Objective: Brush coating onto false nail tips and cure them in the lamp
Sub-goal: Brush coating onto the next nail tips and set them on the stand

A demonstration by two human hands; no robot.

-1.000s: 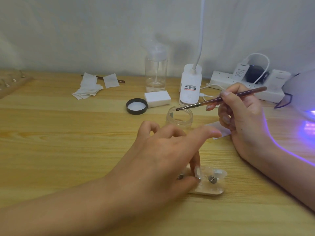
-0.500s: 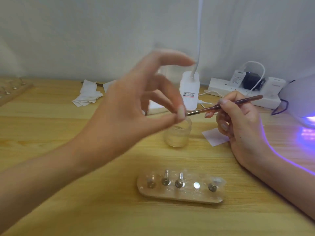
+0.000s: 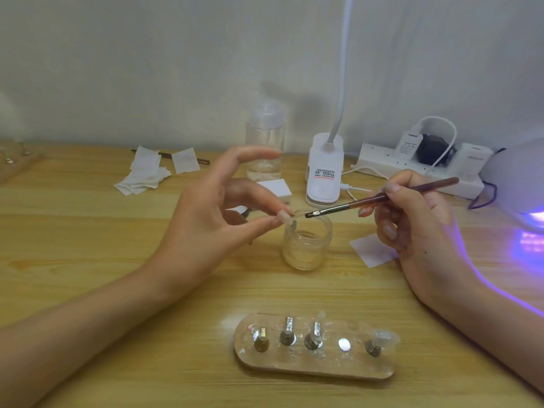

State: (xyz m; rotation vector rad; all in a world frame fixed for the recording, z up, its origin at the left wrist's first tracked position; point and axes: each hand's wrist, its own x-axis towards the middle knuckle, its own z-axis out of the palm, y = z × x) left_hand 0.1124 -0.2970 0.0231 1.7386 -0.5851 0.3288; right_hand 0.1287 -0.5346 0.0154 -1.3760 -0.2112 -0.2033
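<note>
- Plastic nail tip (image 3: pixel 298 214) is being pinched in the left hand (image 3: pixel 212 219)'s grip.
- Right hand (image 3: pixel 418 228) is gripping the brush (image 3: pixel 382 198); coating is apparently beginning, calling for light strokes.

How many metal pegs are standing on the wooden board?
4 pegs on the board: a left peg, a second, a third, and a fourth near the right end, beyond a bare shiny spot.

jar (image 3: pixel 307 245) between hands, holder (image 3: pixel 312 347) near front

A pale wall (image 3: pixel 147 54) rises behind the light wooden table (image 3: pixel 88 260).
</note>
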